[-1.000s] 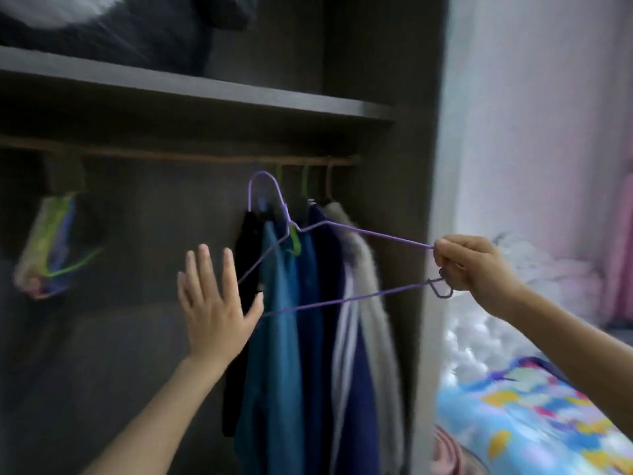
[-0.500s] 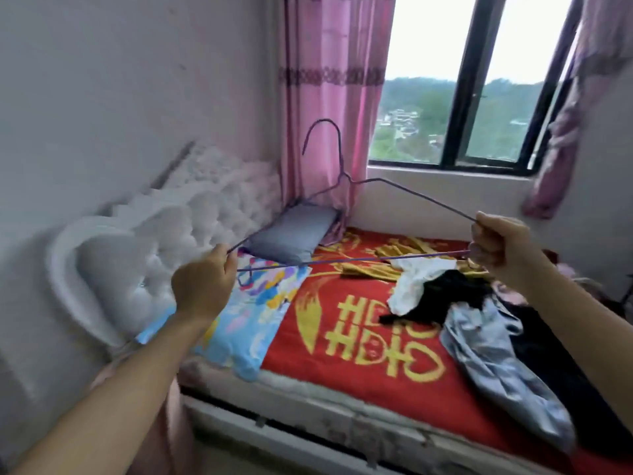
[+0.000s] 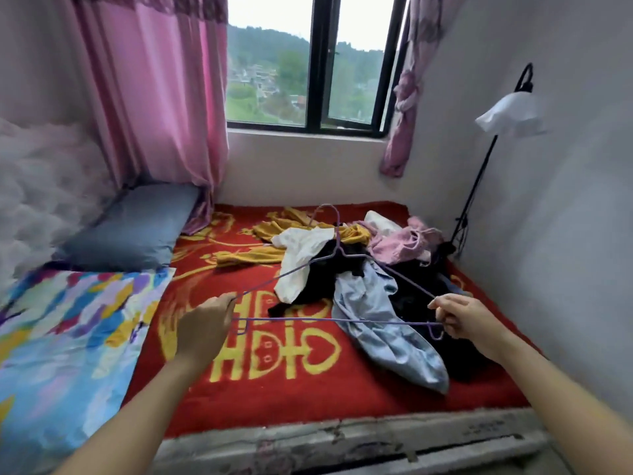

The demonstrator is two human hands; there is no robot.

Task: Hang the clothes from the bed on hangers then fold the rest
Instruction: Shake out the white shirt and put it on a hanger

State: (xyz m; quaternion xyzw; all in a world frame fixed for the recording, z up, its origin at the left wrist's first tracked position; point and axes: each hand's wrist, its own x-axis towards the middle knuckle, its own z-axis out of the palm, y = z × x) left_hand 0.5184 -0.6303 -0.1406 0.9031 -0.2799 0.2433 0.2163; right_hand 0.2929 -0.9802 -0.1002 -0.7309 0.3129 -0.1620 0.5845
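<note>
Head cam, only view | worn on my head, looking forward and down | near the bed [image 3: 308, 389], which fills the lower frame | window [image 3: 317, 60] upper centre.

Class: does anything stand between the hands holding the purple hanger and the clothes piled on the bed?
Nothing visible does. The left hand and right hand each grip an end of the purple hanger over the clothes pile; the light blue garment lies nearest, by the right hand.

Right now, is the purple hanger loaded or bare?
Bare. The purple hanger is gripped at each end by the left hand and right hand, wire fully visible; the clothes lie heaped on the bed beneath it.
</note>
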